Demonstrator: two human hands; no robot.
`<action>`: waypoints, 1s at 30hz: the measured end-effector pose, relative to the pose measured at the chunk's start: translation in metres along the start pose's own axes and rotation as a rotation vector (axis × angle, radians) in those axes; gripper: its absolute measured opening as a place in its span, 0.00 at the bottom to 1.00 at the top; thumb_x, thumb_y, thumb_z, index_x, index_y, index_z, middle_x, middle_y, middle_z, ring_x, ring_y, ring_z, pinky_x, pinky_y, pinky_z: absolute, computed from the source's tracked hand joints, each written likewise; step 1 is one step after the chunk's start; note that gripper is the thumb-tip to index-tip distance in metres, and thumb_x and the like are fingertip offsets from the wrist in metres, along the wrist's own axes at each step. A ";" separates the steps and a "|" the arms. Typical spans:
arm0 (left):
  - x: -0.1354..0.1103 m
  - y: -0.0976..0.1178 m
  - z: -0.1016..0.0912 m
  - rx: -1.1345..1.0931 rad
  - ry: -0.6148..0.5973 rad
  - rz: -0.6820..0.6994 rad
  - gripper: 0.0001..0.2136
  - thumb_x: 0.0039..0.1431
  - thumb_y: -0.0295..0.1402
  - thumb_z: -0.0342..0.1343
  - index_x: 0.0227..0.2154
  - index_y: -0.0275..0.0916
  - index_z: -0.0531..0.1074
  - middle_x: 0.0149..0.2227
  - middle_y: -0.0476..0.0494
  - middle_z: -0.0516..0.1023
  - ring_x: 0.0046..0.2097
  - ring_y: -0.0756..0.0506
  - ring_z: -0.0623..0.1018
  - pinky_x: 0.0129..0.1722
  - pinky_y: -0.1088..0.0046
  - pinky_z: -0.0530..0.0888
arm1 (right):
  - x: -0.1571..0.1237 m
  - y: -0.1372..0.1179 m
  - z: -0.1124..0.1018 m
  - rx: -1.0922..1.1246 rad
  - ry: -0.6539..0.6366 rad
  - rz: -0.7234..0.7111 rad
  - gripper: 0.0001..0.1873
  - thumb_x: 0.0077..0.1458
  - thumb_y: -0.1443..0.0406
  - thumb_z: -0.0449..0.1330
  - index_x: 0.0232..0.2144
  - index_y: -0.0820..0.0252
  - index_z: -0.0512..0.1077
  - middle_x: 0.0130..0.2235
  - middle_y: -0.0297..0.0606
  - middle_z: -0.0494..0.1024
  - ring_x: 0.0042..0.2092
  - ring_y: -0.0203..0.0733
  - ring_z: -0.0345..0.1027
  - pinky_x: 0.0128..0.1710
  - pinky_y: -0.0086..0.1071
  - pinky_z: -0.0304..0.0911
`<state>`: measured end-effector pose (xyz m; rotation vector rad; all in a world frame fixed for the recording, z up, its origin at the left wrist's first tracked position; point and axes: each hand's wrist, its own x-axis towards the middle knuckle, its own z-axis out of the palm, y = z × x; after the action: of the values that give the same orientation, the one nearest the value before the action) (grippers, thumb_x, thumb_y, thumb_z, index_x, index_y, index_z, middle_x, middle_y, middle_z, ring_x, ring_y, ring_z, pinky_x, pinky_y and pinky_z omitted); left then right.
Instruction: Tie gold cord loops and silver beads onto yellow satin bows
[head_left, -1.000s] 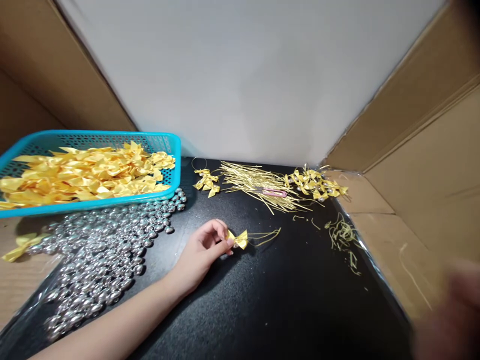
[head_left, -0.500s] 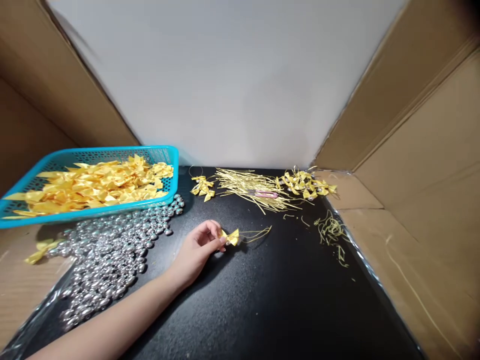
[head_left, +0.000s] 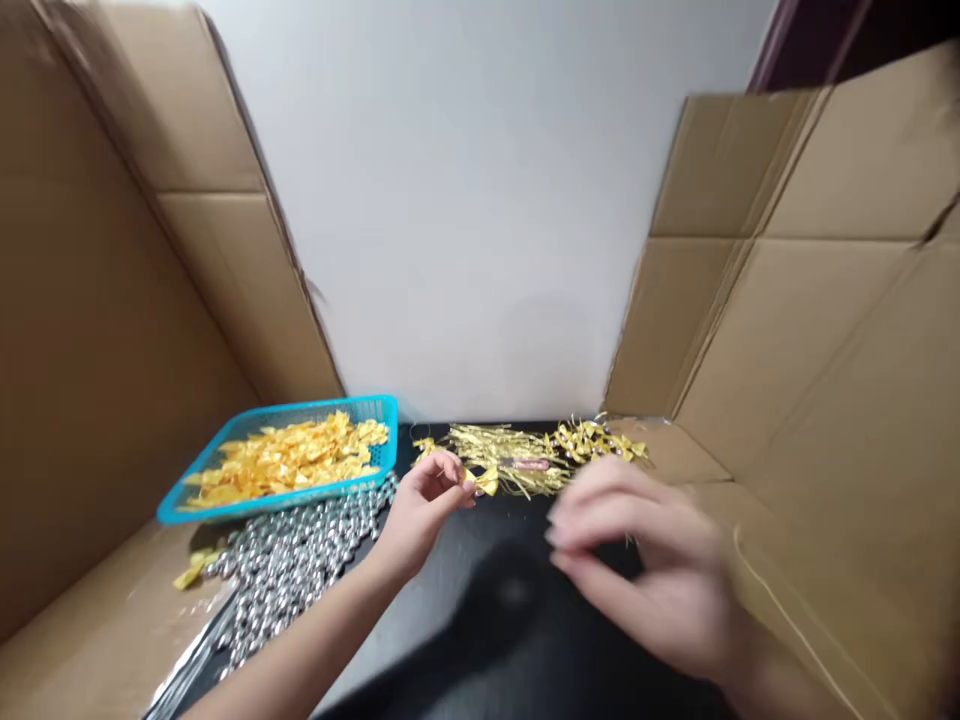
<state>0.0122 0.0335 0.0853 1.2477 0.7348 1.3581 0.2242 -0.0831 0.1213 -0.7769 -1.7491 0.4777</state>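
My left hand [head_left: 427, 510] is closed in a pinch on a small yellow ribbon bow [head_left: 489, 481], raised above the black tabletop [head_left: 480, 600]. The bow's loops stick out to the right of my fingertips; a thread on it cannot be made out now. My right hand [head_left: 645, 560] hangs in the air at the right, nearer the camera and smeared by motion. Its thumb and fingertips point left toward the bow, close to each other, and whether anything is between them cannot be seen.
At the left, a blue basket [head_left: 277, 496] holds many yellow bows. Silver beads [head_left: 300, 550] spread before it, with a loose bow [head_left: 195, 568] beside them. Gold ties [head_left: 491, 445], a pink-handled tool [head_left: 529, 464] and a pile of beaded bows [head_left: 592, 440] lie behind. Cardboard walls [head_left: 825, 330] flank the table.
My right hand has come into view from the lower right. My left hand still holds the bow. The camera view has tilted up, so the table sits lower in the picture.
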 end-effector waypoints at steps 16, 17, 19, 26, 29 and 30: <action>0.063 0.078 0.023 -0.104 -0.059 0.348 0.15 0.49 0.33 0.69 0.23 0.39 0.65 0.28 0.53 0.65 0.30 0.52 0.67 0.31 0.80 0.70 | 0.148 0.042 0.054 0.420 0.255 -0.070 0.03 0.51 0.63 0.68 0.31 0.52 0.83 0.33 0.39 0.82 0.37 0.43 0.76 0.39 0.36 0.73; 0.064 0.076 0.021 -0.080 -0.063 0.344 0.14 0.50 0.32 0.68 0.23 0.39 0.65 0.28 0.53 0.65 0.30 0.52 0.67 0.31 0.80 0.70 | 0.148 0.045 0.053 0.511 0.247 0.000 0.03 0.50 0.61 0.69 0.30 0.52 0.83 0.32 0.38 0.83 0.36 0.42 0.76 0.38 0.35 0.73; 0.065 0.071 0.019 -0.029 -0.065 0.334 0.13 0.50 0.31 0.67 0.24 0.40 0.66 0.28 0.52 0.65 0.30 0.51 0.67 0.30 0.80 0.69 | 0.147 0.051 0.051 0.658 0.268 0.130 0.06 0.48 0.59 0.70 0.29 0.52 0.82 0.31 0.37 0.84 0.34 0.41 0.77 0.38 0.34 0.74; 0.067 0.067 0.014 0.149 -0.091 0.226 0.09 0.51 0.30 0.64 0.23 0.40 0.68 0.30 0.49 0.70 0.31 0.49 0.71 0.30 0.78 0.71 | 0.138 0.065 0.052 0.589 0.356 0.247 0.06 0.48 0.57 0.70 0.30 0.50 0.82 0.31 0.36 0.85 0.34 0.44 0.80 0.39 0.38 0.76; 0.067 0.066 0.011 0.229 -0.108 0.197 0.07 0.51 0.31 0.63 0.24 0.41 0.70 0.31 0.47 0.73 0.33 0.47 0.74 0.32 0.75 0.73 | 0.134 0.069 0.049 0.450 0.340 0.221 0.05 0.52 0.59 0.68 0.32 0.50 0.82 0.32 0.36 0.85 0.35 0.43 0.79 0.39 0.37 0.76; 0.067 0.065 0.011 0.270 -0.130 0.189 0.07 0.51 0.33 0.63 0.24 0.41 0.70 0.31 0.46 0.74 0.33 0.46 0.74 0.32 0.74 0.73 | 0.133 0.070 0.048 0.414 0.333 0.214 0.04 0.53 0.60 0.68 0.32 0.50 0.82 0.32 0.36 0.85 0.35 0.42 0.79 0.40 0.36 0.75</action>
<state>0.0132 0.0815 0.1665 1.6383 0.7408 1.3447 0.1739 0.0635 0.1511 -0.7003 -1.2109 0.7784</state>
